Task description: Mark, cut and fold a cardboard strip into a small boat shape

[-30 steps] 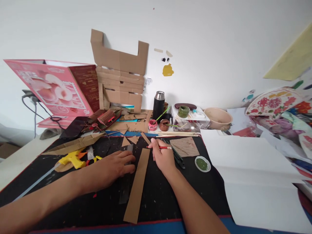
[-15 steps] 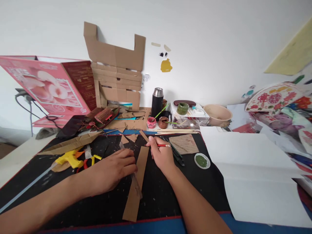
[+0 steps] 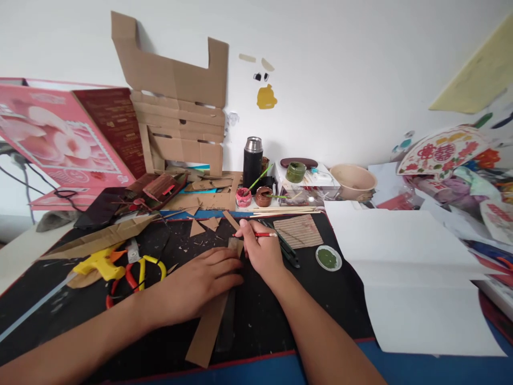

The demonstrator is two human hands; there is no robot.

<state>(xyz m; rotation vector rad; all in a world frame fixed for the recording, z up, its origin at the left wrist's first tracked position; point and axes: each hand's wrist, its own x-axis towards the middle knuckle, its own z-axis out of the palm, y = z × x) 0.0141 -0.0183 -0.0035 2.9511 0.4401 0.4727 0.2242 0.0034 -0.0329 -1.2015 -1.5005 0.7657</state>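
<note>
My left hand [image 3: 202, 280] lies over a clear ruler [image 3: 226, 323], its slightly bent fingers holding it against a brown cardboard strip [image 3: 203, 342]. The ruler runs lengthwise along the strip's right side, and the middle of both is hidden under the hand. A red pencil [image 3: 265, 235] is pinched in my right hand [image 3: 262, 254], with its tip pointing left near the strip's far end. Several small cardboard scraps [image 3: 211, 223] lie just beyond my hands. Dark green sticks [image 3: 289, 252] and a corrugated cardboard piece [image 3: 298, 231] are right of my right hand.
Left are a yellow glue gun [image 3: 100, 263] and red-and-yellow-handled scissors [image 3: 141, 271]. A dish of green paint [image 3: 328, 258] and large white paper [image 3: 425, 267] lie right. Behind stand a black flask [image 3: 253, 166], paint jars [image 3: 243, 197] and a beige bowl [image 3: 353, 182].
My left hand has moved right, bringing the ruler from a slant across the strip to lie along it. The scissor handles now show more fully. My right hand still holds the pencil.
</note>
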